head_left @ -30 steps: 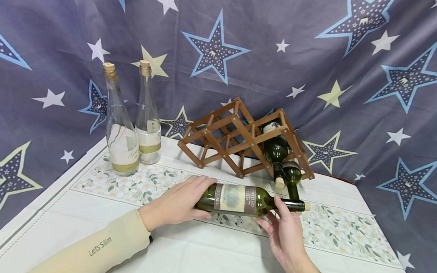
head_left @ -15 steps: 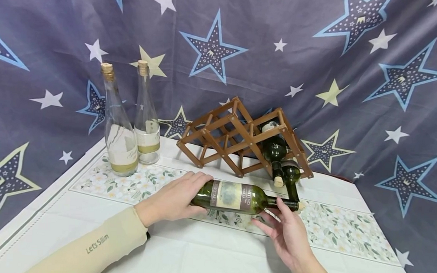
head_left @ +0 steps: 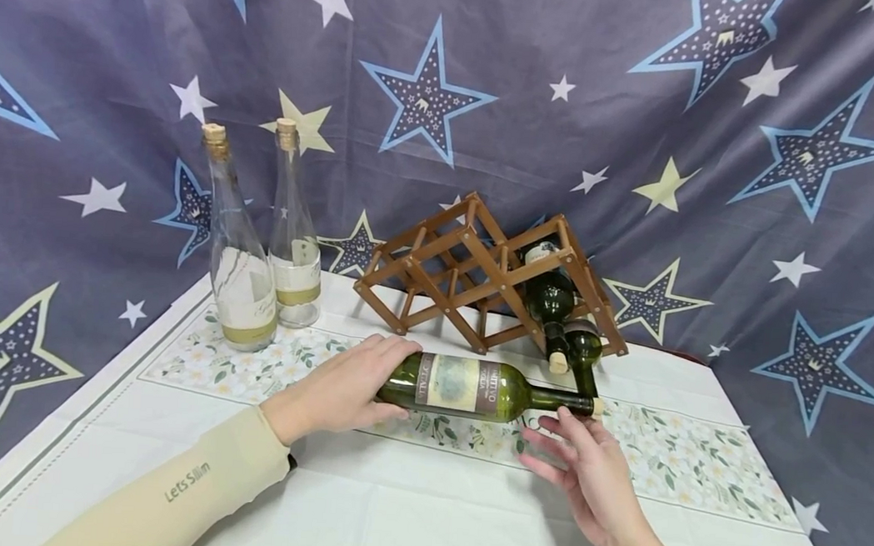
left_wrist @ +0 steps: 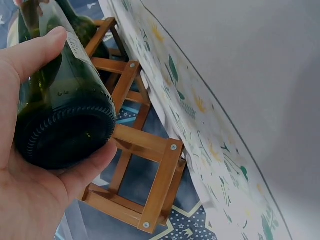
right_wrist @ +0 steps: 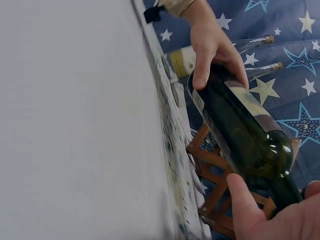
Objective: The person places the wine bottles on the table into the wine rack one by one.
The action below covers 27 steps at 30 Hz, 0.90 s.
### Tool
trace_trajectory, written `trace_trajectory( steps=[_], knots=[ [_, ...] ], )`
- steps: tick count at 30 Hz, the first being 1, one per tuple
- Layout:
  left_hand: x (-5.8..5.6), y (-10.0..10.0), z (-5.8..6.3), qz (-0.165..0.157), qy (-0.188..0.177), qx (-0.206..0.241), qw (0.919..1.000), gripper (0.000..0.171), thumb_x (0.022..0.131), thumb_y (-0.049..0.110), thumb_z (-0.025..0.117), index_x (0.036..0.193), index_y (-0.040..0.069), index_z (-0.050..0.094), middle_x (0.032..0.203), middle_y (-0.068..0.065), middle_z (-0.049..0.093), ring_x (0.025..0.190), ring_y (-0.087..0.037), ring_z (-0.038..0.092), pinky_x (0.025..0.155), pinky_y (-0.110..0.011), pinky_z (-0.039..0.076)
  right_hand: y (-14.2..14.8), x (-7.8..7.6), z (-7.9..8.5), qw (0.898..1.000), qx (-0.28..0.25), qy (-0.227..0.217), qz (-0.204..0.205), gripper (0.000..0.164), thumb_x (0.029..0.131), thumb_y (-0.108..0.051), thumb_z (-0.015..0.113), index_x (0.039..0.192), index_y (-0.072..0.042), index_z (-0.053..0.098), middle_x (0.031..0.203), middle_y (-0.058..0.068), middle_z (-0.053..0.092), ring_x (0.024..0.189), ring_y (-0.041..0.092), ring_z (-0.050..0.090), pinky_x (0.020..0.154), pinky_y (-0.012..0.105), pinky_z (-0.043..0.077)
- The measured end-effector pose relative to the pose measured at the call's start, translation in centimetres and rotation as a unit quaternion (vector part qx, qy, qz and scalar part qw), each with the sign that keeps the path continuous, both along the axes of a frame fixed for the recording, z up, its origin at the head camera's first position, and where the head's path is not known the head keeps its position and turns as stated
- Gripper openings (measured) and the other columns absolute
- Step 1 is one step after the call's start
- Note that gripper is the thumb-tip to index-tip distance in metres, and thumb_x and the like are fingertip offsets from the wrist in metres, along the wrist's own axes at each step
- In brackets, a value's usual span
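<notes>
Gripping the base: left hand, its thumb and fingers curled around the base end of the bottle.
By the neck: right hand, thumb and fingers spread apart; how firmly they touch the glass, I cannot tell.
Bottle: green, labelled, corked, held nearly level above the floral runner, in front of the rack, neck toward the right hand.
Rack: brown wooden lattice; two green bottles sit in its right end, necks slanting forward and down.
Clear bottles: two, corked, upright, left of the rack.
Table: white cloth under the runner.
Backdrop: greyish-purple fabric printed with stars.
</notes>
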<state>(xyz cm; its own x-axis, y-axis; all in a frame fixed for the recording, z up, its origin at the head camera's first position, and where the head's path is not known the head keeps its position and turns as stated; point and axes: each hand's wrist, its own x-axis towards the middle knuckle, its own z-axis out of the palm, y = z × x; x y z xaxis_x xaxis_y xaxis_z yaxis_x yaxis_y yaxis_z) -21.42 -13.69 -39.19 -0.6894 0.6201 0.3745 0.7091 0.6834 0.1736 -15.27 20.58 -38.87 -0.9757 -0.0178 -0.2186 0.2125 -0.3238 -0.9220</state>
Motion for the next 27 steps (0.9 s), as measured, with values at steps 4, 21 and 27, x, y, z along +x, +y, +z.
trace_trajectory(
  steps=[4, 21, 27],
  knots=[
    [0.0, -0.1, 0.2, 0.001, -0.004, -0.002, 1.0, 0.085, 0.084, 0.055, 0.073, 0.149, 0.014, 0.038, 0.135, 0.001, 0.052, 0.114, -0.01, 0.048, 0.096, -0.032, 0.044, 0.4, 0.2, 0.4, 0.997, 0.066, 0.014, -0.028, 0.048, 0.1, -0.032, 0.061, 0.126, -0.003, 0.033, 0.122, 0.016, 0.054, 0.11, 0.036, 0.064, 0.087, 0.051, 0.052],
    [-0.1, -0.5, 0.7, -0.007, -0.002, 0.01, 0.9999, 0.086, 0.082, 0.048, 0.077, 0.15, 0.014, 0.037, 0.133, 0.003, 0.051, 0.114, -0.011, 0.048, 0.095, -0.033, 0.045, 2.1, -0.2, 1.4, 0.953, 0.247, 0.147, -0.097, 0.052, 0.097, -0.025, 0.065, 0.133, 0.001, 0.038, 0.12, 0.017, 0.047, 0.088, 0.017, 0.071, 0.073, 0.041, 0.057],
    [-0.1, -0.6, 0.8, -0.012, 0.0, 0.011, 0.9999, 0.085, 0.082, 0.048, 0.077, 0.149, 0.014, 0.038, 0.133, 0.003, 0.051, 0.115, -0.012, 0.048, 0.095, -0.034, 0.045, 3.2, -0.6, 1.7, 0.914, 0.338, 0.213, -0.069, 0.047, 0.096, -0.026, 0.067, 0.13, 0.0, 0.048, 0.121, 0.016, 0.052, 0.091, 0.01, 0.068, 0.068, 0.036, 0.058]
  ],
)
